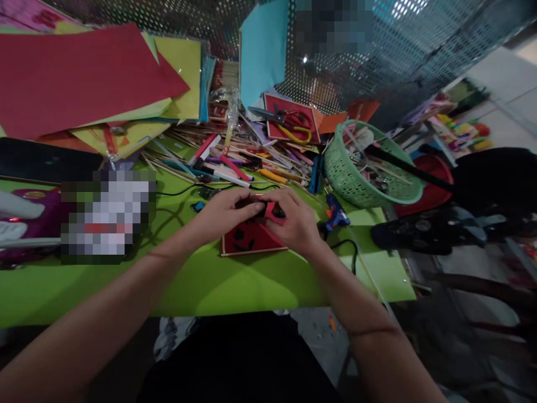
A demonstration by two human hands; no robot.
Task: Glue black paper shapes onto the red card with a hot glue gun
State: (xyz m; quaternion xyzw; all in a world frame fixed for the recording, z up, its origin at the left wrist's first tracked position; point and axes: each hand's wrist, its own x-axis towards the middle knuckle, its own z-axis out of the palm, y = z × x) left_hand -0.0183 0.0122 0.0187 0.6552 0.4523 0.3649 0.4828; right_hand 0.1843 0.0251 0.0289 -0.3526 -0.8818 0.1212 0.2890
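My left hand (230, 211) and my right hand (293, 219) meet over a red card (268, 238) edged with thin wooden sticks. Dark flat shapes show on the card's left part. A small black piece (263, 208) is pinched at the fingertips of my left hand. The fingers of my right hand are curled in close, with another dark bit showing between its thumb and forefinger. What exactly the fingertips grip is partly hidden. Just right of the right hand lies a blue glue gun (335, 212) with an orange trigger.
A green basket (356, 182) of odds and ends stands at right. Behind the hands, markers (226, 174), sticks and scissors (281, 116) lie in a heap. Coloured paper (84, 78) is stacked at back left. A black cable (180, 193) crosses the green table (201, 285).
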